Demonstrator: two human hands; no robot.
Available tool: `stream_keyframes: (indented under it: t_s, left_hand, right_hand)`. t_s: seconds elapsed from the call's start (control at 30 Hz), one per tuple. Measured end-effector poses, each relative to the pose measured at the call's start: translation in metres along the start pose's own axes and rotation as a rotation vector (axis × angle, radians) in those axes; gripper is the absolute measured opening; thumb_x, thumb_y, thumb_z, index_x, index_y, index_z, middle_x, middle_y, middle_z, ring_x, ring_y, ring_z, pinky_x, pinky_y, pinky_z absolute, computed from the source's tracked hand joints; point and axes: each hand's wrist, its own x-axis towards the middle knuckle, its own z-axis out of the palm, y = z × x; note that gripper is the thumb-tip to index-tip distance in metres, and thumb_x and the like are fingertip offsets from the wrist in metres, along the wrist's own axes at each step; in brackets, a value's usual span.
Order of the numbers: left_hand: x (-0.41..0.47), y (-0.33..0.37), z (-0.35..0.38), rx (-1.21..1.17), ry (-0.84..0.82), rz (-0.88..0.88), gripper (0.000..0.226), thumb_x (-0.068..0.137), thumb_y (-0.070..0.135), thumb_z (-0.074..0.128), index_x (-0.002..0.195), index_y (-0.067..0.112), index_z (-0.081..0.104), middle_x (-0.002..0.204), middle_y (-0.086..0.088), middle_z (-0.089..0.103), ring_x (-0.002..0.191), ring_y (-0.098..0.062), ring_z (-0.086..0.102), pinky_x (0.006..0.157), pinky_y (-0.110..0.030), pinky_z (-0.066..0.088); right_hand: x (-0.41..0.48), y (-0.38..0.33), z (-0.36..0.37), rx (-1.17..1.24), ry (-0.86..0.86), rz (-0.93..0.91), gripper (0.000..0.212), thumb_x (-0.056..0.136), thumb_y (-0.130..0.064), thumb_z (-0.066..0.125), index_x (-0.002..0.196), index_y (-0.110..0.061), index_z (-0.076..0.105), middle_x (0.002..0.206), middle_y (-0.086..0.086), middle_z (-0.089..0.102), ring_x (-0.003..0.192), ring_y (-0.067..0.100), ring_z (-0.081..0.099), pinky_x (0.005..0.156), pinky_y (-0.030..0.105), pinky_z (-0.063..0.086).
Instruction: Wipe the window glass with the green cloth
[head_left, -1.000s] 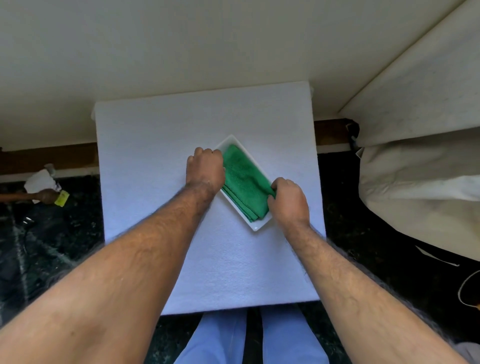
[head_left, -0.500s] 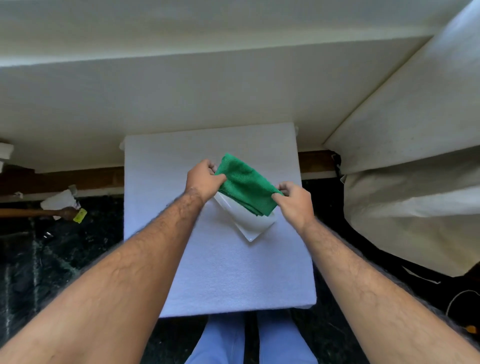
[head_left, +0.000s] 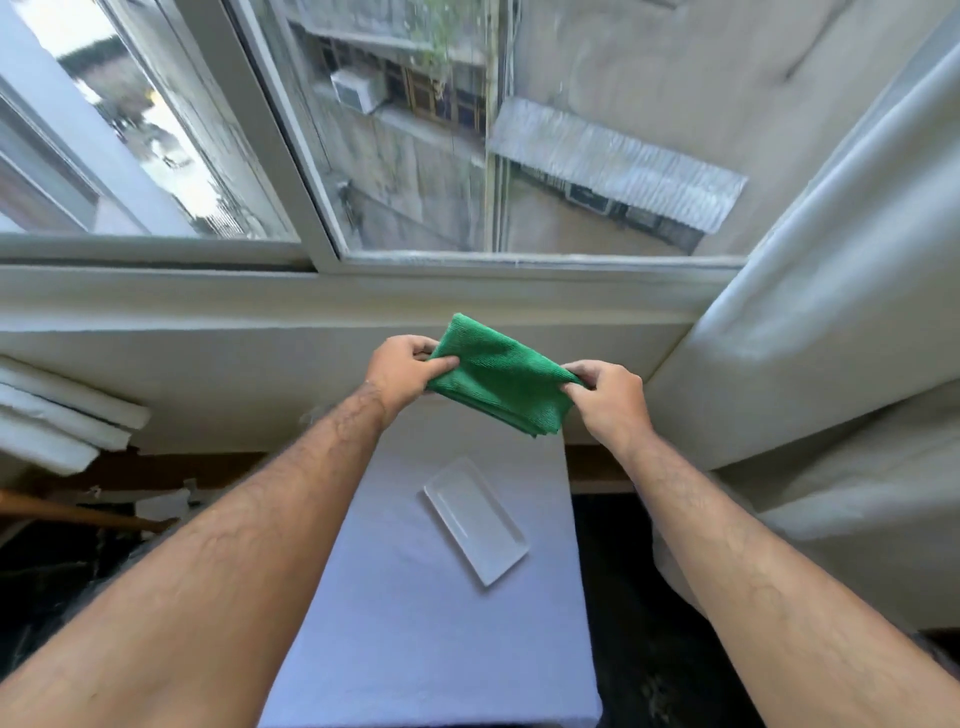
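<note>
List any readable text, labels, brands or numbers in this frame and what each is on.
None readable.
Green cloth, held by left hand and right hand: no label or tag shows.
White tray: blank.
Buildings behind the window glass: too blurred to show any signs.

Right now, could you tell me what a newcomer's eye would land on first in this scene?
The bright green cloth stands out first, held folded in mid-air between the left hand and right hand, in front of the wall below the sill. Above it, the large window glass shows buildings outside. Below the hands, an empty white tray lies on the white table.
</note>
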Motion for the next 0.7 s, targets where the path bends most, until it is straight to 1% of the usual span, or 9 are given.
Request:
stream_keyframes:
  t_s: [0.07,0.13,0.2,0.27,0.33,0.43,0.5,0.57,0.7]
  left_hand:
    - [-0.014,0.036,-0.014,-0.039,-0.014,0.046,0.028,0.092,0.004,0.074,0.118,-0.006,0.069,0.117,-0.028,0.074,0.106,-0.038,0.073,0.1,-0.051,0.058]
    - [-0.025,0.07,-0.025,-0.074,-0.019,0.096,0.028,0.094,0.005,0.071,0.119,-0.006,0.067,0.116,-0.025,0.074,0.099,-0.03,0.071,0.095,-0.045,0.06]
    - [-0.037,0.106,-0.038,-0.128,-0.034,0.149,0.023,0.096,0.006,0.069,0.117,-0.004,0.066,0.109,-0.019,0.073,0.096,-0.025,0.068,0.094,-0.042,0.059]
    - [-0.048,0.138,-0.05,-0.191,-0.057,0.198,0.012,0.098,0.007,0.067,0.109,0.003,0.064,0.103,-0.012,0.069,0.093,-0.023,0.066,0.093,-0.042,0.057]
    - [-0.057,0.172,-0.064,-0.234,-0.074,0.242,0.007,0.098,0.007,0.066,0.102,0.008,0.061,0.101,-0.011,0.068,0.092,-0.022,0.067,0.09,-0.04,0.059]
    - [-0.072,0.225,-0.088,-0.277,-0.09,0.319,0.007,0.097,0.006,0.066,0.101,0.008,0.06,0.1,-0.009,0.07,0.089,-0.02,0.071,0.071,-0.029,0.063]
    - [-0.082,0.258,-0.102,-0.291,-0.088,0.379,0.009,0.096,0.005,0.067,0.105,0.006,0.062,0.1,-0.009,0.071,0.086,-0.018,0.073,0.064,-0.023,0.062]
    - [-0.09,0.285,-0.115,-0.306,-0.086,0.434,0.016,0.096,0.006,0.068,0.111,0.003,0.065,0.103,-0.009,0.072,0.088,-0.018,0.073,0.064,-0.023,0.063]
    - [-0.106,0.334,-0.143,-0.359,-0.069,0.538,0.028,0.096,0.012,0.069,0.121,-0.001,0.067,0.108,-0.012,0.074,0.093,-0.023,0.072,0.068,-0.026,0.064]
  right_hand:
    - [-0.002,-0.027,-0.024,0.006,0.036,-0.05,0.024,0.095,-0.008,0.073,0.115,-0.015,0.084,0.113,0.001,0.085,0.109,0.013,0.076,0.095,0.02,0.049]
    - [-0.005,-0.054,-0.045,0.024,0.054,-0.085,0.025,0.095,-0.007,0.073,0.116,-0.014,0.084,0.113,0.004,0.085,0.108,0.015,0.077,0.101,0.024,0.054]
    - [-0.008,-0.084,-0.068,0.057,0.061,-0.11,0.025,0.096,-0.005,0.073,0.118,-0.01,0.083,0.113,0.008,0.085,0.111,0.022,0.078,0.108,0.04,0.059]
    - [-0.011,-0.112,-0.09,0.109,0.075,-0.138,0.022,0.096,-0.004,0.073,0.116,-0.008,0.082,0.111,0.009,0.084,0.11,0.027,0.079,0.107,0.048,0.061]
    - [-0.015,-0.142,-0.113,0.15,0.11,-0.182,0.02,0.097,-0.002,0.072,0.114,-0.007,0.082,0.108,0.01,0.083,0.108,0.029,0.079,0.103,0.048,0.064]
    - [-0.023,-0.192,-0.147,0.15,0.164,-0.258,0.021,0.101,-0.001,0.068,0.118,-0.006,0.08,0.108,0.009,0.081,0.109,0.03,0.078,0.1,0.046,0.065]
    - [-0.027,-0.224,-0.167,0.133,0.203,-0.297,0.023,0.102,-0.003,0.066,0.121,-0.004,0.078,0.112,0.012,0.08,0.111,0.033,0.077,0.103,0.05,0.063]
    - [-0.03,-0.251,-0.185,0.091,0.254,-0.339,0.023,0.102,-0.006,0.066,0.122,-0.002,0.078,0.114,0.017,0.081,0.111,0.035,0.076,0.105,0.052,0.061]
    - [-0.042,-0.303,-0.214,0.085,0.305,-0.414,0.022,0.101,-0.006,0.067,0.12,-0.003,0.079,0.112,0.018,0.082,0.109,0.037,0.077,0.104,0.053,0.061]
